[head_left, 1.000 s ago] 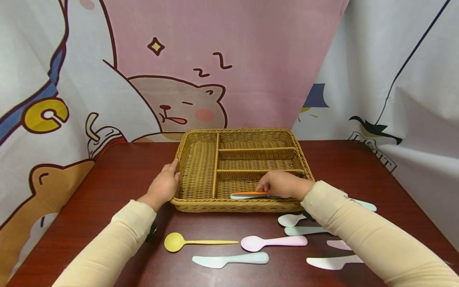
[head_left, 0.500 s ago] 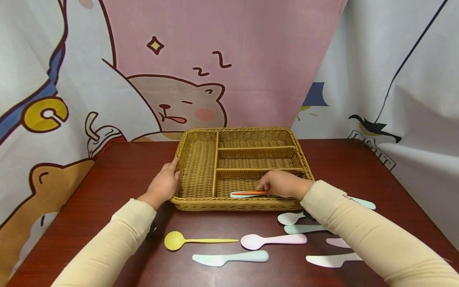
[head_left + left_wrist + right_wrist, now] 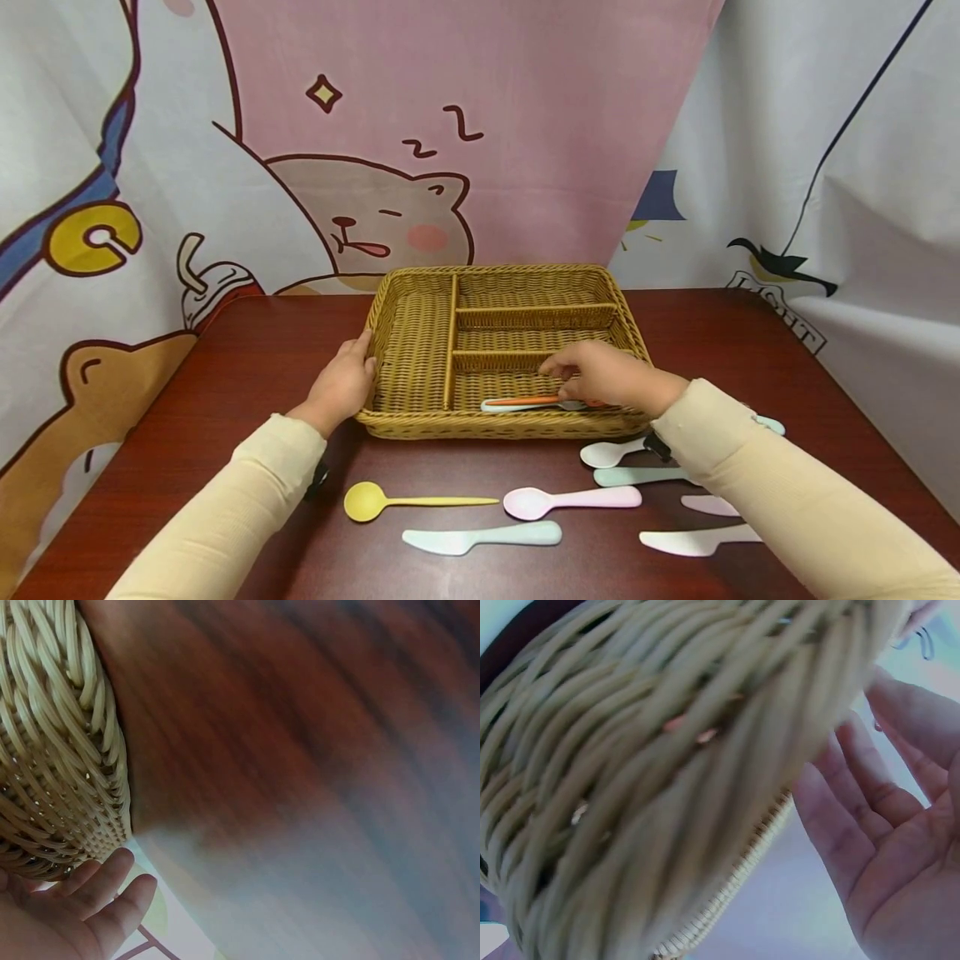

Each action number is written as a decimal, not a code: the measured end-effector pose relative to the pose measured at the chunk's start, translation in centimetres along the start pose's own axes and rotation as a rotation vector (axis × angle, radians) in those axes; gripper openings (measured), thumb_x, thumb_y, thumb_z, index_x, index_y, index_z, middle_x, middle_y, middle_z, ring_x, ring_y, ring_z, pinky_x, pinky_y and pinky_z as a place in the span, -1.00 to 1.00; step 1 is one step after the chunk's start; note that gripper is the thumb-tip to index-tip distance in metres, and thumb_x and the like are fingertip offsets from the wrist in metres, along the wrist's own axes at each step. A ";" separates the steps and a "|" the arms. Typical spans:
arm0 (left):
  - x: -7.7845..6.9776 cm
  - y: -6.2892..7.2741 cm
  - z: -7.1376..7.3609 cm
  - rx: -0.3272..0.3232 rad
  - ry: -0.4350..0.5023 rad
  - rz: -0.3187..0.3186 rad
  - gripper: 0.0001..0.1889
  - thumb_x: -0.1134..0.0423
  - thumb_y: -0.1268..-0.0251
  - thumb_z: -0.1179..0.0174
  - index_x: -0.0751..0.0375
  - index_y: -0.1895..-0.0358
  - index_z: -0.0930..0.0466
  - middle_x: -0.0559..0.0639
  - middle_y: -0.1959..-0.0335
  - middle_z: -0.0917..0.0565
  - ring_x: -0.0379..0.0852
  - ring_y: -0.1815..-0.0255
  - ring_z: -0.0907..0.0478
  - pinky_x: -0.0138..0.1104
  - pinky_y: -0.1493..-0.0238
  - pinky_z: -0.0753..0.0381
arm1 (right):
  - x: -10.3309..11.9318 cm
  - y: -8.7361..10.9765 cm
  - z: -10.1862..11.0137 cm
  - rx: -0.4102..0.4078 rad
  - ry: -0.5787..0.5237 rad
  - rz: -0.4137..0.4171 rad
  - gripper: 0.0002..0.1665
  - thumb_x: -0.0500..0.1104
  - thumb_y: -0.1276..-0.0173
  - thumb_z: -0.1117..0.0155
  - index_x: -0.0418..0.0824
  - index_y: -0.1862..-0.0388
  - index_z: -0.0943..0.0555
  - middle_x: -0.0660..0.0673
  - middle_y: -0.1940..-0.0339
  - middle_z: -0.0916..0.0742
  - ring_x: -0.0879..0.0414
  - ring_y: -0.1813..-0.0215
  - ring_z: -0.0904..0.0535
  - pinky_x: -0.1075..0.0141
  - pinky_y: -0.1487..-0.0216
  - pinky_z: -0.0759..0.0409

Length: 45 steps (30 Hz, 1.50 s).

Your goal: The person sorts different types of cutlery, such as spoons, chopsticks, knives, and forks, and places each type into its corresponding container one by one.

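Note:
A woven basket [image 3: 495, 427] with several compartments stands at the back of the table. My left hand [image 3: 341, 392] rests against its left side; in the left wrist view its fingers [image 3: 109, 881] lie extended along the weave. My right hand [image 3: 615, 379] hovers over the front right compartment, fingers loosely bent and holding nothing; the right wrist view shows its bare palm [image 3: 915, 877] beyond the basket wall. Just under it, a slim orange utensil [image 3: 525, 402] and a pale blue one [image 3: 491, 407] lie together along the front wall, their right ends partly hidden by the hand.
In front of the basket lie a yellow spoon [image 3: 365, 502], a pink spoon [image 3: 528, 503], a mint knife [image 3: 480, 538], a white spoon [image 3: 603, 454], a green handle [image 3: 637, 476] and a white knife [image 3: 682, 543]. My right sleeve covers parts of several utensils. A printed curtain [image 3: 555, 133] hangs behind.
My right hand has let go of the orange utensil, which now lies in the front compartment, and has moved up and to the right. The left hand stays at the basket's side.

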<state>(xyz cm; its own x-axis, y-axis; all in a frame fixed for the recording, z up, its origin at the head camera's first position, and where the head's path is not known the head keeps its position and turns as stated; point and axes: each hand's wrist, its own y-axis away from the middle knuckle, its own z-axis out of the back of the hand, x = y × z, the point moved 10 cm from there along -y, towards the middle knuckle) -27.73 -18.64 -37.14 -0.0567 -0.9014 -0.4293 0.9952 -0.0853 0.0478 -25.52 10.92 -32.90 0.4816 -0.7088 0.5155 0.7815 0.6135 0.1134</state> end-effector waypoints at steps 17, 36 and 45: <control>0.1 0.1 0.1 -0.006 0.010 0.002 -0.42 0.24 -0.57 0.24 0.38 -0.53 0.10 0.41 -0.43 -0.15 0.30 -0.38 -0.24 0.07 -0.34 -0.27 | -0.9 3.4 3.7 -0.225 -0.219 -0.072 -0.52 -0.22 -0.27 -0.37 -0.27 -0.18 -0.59 -0.18 0.06 -0.73 -0.06 0.00 -0.63 0.23 0.18 -0.61; 0.2 0.0 0.0 0.006 0.022 0.014 -0.41 0.23 -0.58 0.23 0.36 -0.53 0.12 0.39 -0.44 -0.14 0.28 -0.38 -0.24 0.06 -0.34 -0.27 | -4.7 9.3 4.3 -0.359 -0.297 -0.144 -0.51 -0.20 -0.29 -0.36 -0.32 -0.18 -0.57 -0.27 0.03 -0.70 0.43 0.14 -0.56 0.31 0.40 -0.60; 0.2 0.0 0.1 0.005 0.015 0.019 -0.41 0.24 -0.58 0.23 0.36 -0.53 0.12 0.39 -0.44 -0.14 0.29 -0.37 -0.25 0.06 -0.33 -0.28 | -5.6 11.2 3.6 -0.344 -0.279 -0.135 -0.55 -0.22 -0.25 -0.39 -0.34 -0.10 -0.61 -0.17 0.11 -0.74 0.40 0.13 -0.59 0.38 0.25 -0.61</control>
<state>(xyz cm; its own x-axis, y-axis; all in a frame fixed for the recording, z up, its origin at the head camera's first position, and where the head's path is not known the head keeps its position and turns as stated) -27.72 -18.82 -37.12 -0.0361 -0.8962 -0.4421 0.9957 -0.0701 0.0606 -20.92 23.02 -31.51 0.2777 -0.6247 0.7298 0.9389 0.3374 -0.0685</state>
